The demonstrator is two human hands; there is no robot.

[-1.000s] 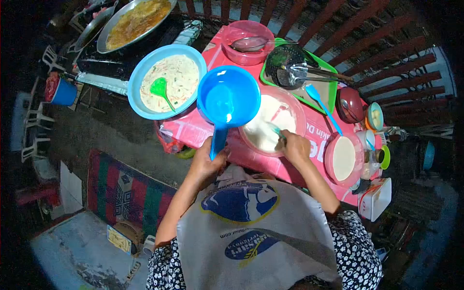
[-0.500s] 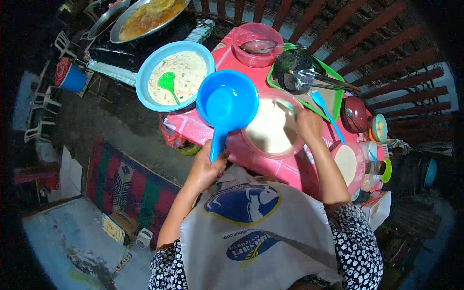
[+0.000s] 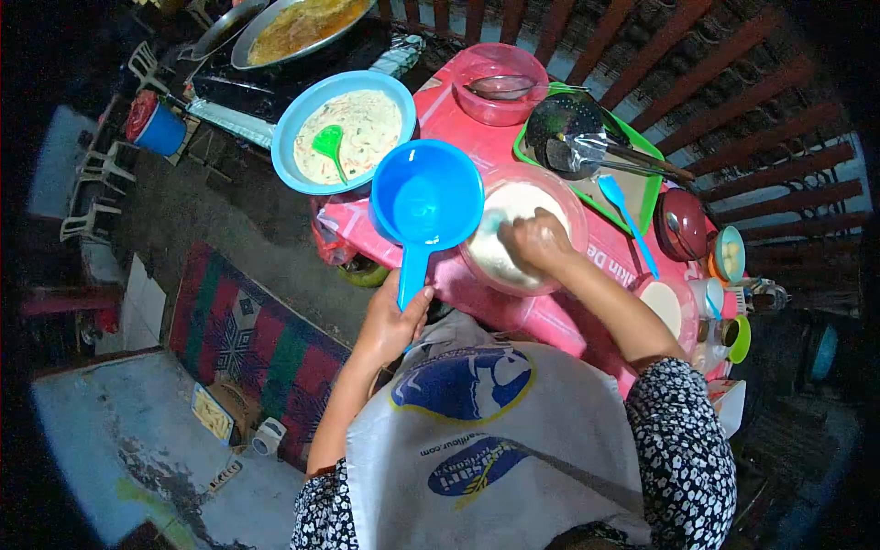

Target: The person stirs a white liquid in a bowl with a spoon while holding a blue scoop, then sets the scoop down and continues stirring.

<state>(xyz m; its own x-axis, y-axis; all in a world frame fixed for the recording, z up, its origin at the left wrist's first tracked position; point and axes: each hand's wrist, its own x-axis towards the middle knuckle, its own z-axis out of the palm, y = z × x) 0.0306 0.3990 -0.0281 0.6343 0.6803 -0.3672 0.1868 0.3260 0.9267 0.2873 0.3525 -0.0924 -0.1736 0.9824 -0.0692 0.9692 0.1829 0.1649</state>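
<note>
My left hand (image 3: 392, 316) is closed round the handle of a blue dipper (image 3: 427, 194), its open top facing up and its rim overlapping the neighbouring bowl in this view. Over a clear pink bowl (image 3: 576, 203) of white flour mixture (image 3: 522, 198), my right hand (image 3: 539, 242) is clenched, knuckles up. A pale bluish blur shows at its fingers; I cannot tell what it grips. Left of the dipper stands a light-blue basin (image 3: 284, 160) of creamy batter with shreds in it, and a green ladle (image 3: 328, 142) rests there.
Behind are a pink bowl with a strainer (image 3: 502, 87) and a green tray (image 3: 653, 220) holding a black perforated skimmer (image 3: 564, 137). A blue spatula (image 3: 628, 220) and small bowls line the right side. At upper left, a pan of oil (image 3: 298, 37) sits on a stove.
My right hand has swung from the pink bowl's right rim leftward to over its middle. The left hand still holds the dipper, nearly in the same spot. The view has shifted slightly.
</note>
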